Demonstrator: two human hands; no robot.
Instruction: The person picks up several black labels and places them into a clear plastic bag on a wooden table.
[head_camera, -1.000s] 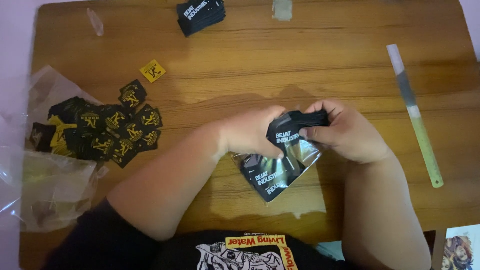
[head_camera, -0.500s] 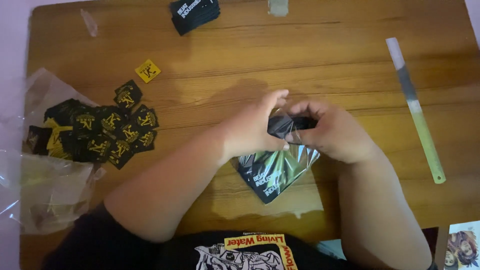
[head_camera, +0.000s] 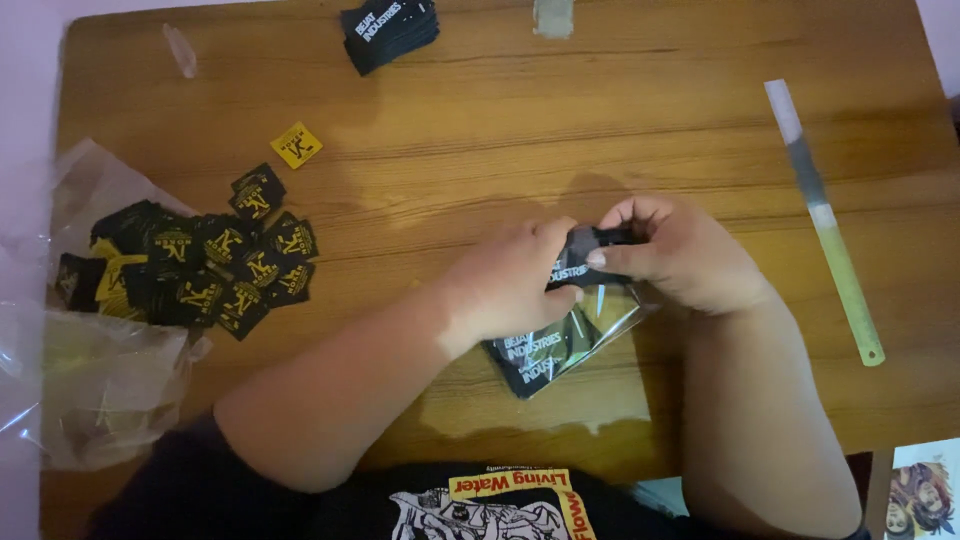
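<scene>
At the centre of the frame, the left hand (head_camera: 510, 285) and right hand (head_camera: 680, 255) both grip a stack of black labels (head_camera: 590, 258) at the mouth of a clear plastic bag (head_camera: 560, 345) lying on the wooden tabletop (head_camera: 500, 130). A pile of black-and-yellow tags (head_camera: 200, 265) sits at left, a ruler (head_camera: 825, 220) at right.

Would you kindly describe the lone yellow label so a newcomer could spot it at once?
Start at the wooden table and find the heap of black labels near its left edge. Just beyond that heap lies one small yellow square label, alone and tilted, the only one showing a fully yellow face.
</scene>
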